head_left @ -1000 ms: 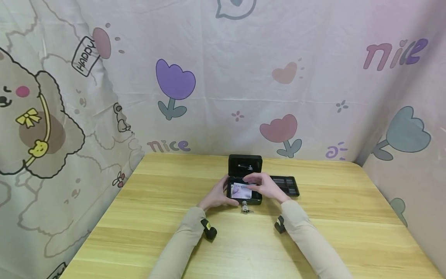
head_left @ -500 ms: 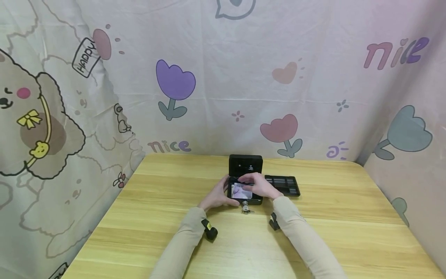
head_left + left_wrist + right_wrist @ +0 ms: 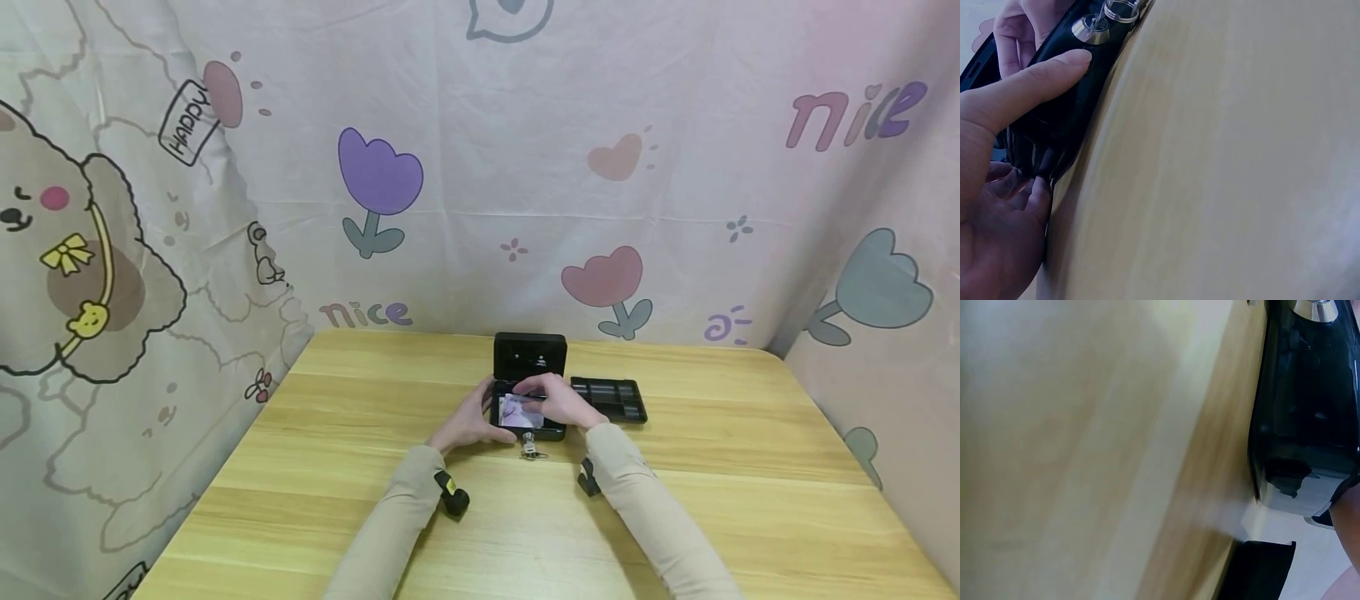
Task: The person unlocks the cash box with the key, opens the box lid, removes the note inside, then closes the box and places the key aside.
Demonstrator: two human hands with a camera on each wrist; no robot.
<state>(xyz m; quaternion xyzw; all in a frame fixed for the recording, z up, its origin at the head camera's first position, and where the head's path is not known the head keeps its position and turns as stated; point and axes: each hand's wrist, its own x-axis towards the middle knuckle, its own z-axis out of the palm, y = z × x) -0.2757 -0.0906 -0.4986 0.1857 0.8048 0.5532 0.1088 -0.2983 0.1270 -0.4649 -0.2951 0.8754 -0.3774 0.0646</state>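
A small black cash box stands on the table with its lid raised. Inside lies a pale purple printed paper that looks like a banknote. My left hand grips the box's left side, its thumb along the front, below the lock in the left wrist view. My right hand reaches over the box from the right, thumb and fingers spread apart and dipping inside over the paper. A key with a ring hangs from the front lock.
Right of the box lies a black compartment tray, close to my right hand. The wooden table ends at the back against a printed cloth, with more cloth along both sides.
My right hand has moved slightly left over the box, uncovering more of the tray, then stayed nearly still. My left hand keeps its grip on the box.
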